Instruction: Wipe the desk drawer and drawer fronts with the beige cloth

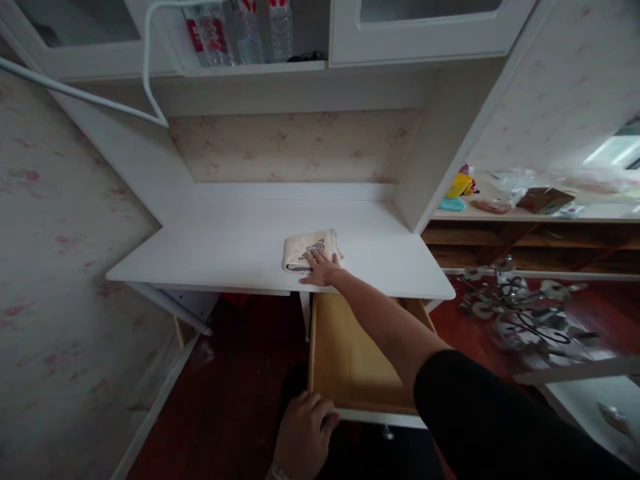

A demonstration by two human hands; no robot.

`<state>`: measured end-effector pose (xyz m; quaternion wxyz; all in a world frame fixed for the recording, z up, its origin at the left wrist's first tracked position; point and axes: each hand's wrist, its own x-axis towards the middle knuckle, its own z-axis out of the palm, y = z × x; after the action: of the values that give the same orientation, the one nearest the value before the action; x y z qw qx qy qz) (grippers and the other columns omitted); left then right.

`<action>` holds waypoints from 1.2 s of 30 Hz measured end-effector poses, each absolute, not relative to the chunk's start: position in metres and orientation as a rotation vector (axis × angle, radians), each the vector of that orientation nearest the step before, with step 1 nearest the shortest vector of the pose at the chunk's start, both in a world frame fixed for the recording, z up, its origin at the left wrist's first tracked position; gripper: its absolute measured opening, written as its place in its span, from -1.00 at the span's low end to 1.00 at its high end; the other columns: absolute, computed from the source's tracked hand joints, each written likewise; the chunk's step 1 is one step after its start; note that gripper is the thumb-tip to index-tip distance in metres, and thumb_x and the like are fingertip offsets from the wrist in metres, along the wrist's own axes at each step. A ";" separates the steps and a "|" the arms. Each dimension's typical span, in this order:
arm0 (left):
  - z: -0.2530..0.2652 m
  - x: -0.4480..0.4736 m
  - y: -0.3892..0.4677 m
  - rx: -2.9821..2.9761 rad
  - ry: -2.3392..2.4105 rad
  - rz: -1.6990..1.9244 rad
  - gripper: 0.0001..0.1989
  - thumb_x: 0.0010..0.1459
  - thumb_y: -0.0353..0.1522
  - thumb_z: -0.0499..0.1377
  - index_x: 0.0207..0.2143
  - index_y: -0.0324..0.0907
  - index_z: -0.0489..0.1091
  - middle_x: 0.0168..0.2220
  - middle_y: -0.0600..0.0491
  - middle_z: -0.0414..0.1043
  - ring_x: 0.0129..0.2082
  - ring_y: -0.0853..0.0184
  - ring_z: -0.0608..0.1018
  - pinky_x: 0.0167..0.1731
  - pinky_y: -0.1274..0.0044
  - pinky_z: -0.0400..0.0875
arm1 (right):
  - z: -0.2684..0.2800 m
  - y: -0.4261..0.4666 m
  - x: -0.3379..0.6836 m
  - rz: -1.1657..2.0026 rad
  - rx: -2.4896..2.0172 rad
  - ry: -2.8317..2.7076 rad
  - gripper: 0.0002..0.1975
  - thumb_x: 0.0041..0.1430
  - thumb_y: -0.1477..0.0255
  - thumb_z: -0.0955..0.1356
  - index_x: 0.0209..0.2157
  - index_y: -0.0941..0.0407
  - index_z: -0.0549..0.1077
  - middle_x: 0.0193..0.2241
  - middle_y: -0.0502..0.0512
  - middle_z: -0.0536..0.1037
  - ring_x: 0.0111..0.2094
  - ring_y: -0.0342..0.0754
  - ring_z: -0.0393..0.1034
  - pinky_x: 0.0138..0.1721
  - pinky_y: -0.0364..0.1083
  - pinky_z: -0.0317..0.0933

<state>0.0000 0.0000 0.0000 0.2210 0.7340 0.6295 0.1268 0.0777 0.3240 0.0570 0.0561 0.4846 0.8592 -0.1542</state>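
Note:
A folded cream cloth [297, 250] with a dark printed pattern lies on the white desk [235, 240], close to its front edge. My right hand [323, 268] rests on the cloth's right part, palm down with fingers spread. Below the desktop a wooden drawer [350, 353] is pulled out, its bare bottom showing under my right forearm. Curled over the front left corner of this drawer are the fingers of my left hand [306, 433]. A small round knob [387, 433] shows on the drawer's front.
Overhead, a shelf [260, 67] holds several plastic bottles [250, 33], and a white bent tube [100, 97] crosses at upper left. To the right, a low shelf unit [465, 233] bears bags and a cardboard box [545, 200]. A chandelier-like fixture [525, 307] lies on the red floor.

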 end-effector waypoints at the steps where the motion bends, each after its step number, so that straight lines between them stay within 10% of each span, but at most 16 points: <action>1: -0.002 -0.001 -0.006 2.005 1.735 0.339 -0.82 0.20 -0.30 0.05 -0.31 0.00 0.46 -0.30 0.09 0.46 -0.22 0.33 0.44 -0.17 0.47 0.28 | 0.055 0.320 0.083 -0.433 1.443 2.633 0.02 0.00 -0.14 0.21 0.31 0.06 -0.33 0.33 0.20 -0.32 0.30 0.22 -0.47 0.14 0.40 -0.51; 13: 0.000 0.002 -0.037 2.042 1.654 0.206 -0.77 0.22 -0.34 0.00 -0.34 0.00 0.46 -0.30 0.12 0.49 -0.25 0.34 0.48 -0.20 0.45 0.30 | 0.055 0.224 0.166 0.172 1.473 2.963 -0.52 0.20 0.48 0.18 0.17 0.07 0.19 -0.11 0.18 0.45 -0.04 0.10 0.25 0.21 0.24 -0.51; 23: 0.003 0.013 -0.027 2.141 1.688 0.087 -0.63 0.28 -0.28 -0.10 -0.43 -0.03 0.44 -0.40 0.07 0.49 -0.31 0.28 0.50 -0.25 0.41 0.29 | -0.048 0.093 0.187 -0.395 1.159 2.946 -0.61 0.20 0.45 0.20 0.06 0.20 0.33 0.18 0.32 0.21 0.24 0.13 -0.04 0.21 0.15 -0.10; 36: -0.009 0.028 -0.025 2.189 1.867 0.116 -0.73 0.23 -0.39 -0.04 -0.39 -0.05 0.44 -0.38 0.06 0.48 -0.31 0.27 0.46 -0.27 0.39 0.25 | -0.098 0.177 0.165 -0.349 1.317 2.788 -0.48 0.27 0.49 0.08 0.26 0.05 0.03 0.28 0.08 0.04 0.28 0.13 -0.19 0.17 0.39 -0.31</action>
<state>0.0281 -0.0251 -0.0091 0.1308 0.7536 0.6430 0.0400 0.1651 0.1770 -0.0979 0.0193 0.4242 0.8983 -0.1125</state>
